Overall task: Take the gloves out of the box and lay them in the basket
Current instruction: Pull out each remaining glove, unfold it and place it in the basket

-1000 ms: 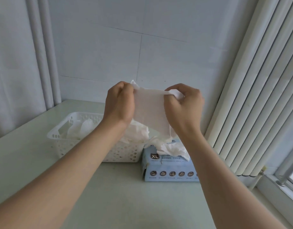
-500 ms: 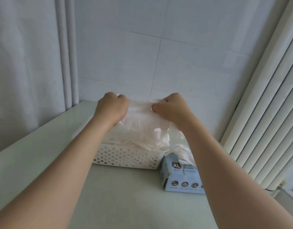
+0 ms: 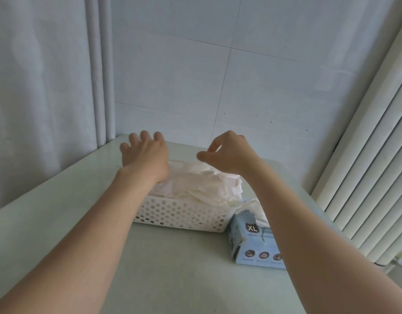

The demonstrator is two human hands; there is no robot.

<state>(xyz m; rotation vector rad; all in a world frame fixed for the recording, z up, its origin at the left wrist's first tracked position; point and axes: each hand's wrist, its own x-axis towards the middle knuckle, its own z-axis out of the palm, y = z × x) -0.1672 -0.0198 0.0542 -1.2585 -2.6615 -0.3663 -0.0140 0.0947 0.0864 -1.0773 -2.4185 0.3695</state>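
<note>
The left hand (image 3: 145, 152) has its fingers spread wide and holds nothing, palm down over the far left end of the basket (image 3: 179, 215); the right hand (image 3: 229, 155) has its fingers loosely curled, thumb and forefinger apart, nothing between them; both hang above a heap of white gloves (image 3: 200, 184) piled over the basket's rim; the perforated white basket stands on the pale table (image 3: 172, 268); just beside it to the right lies the blue box (image 3: 252, 243) marked XL, a white glove (image 3: 255, 208) sticking out of its top.
</note>
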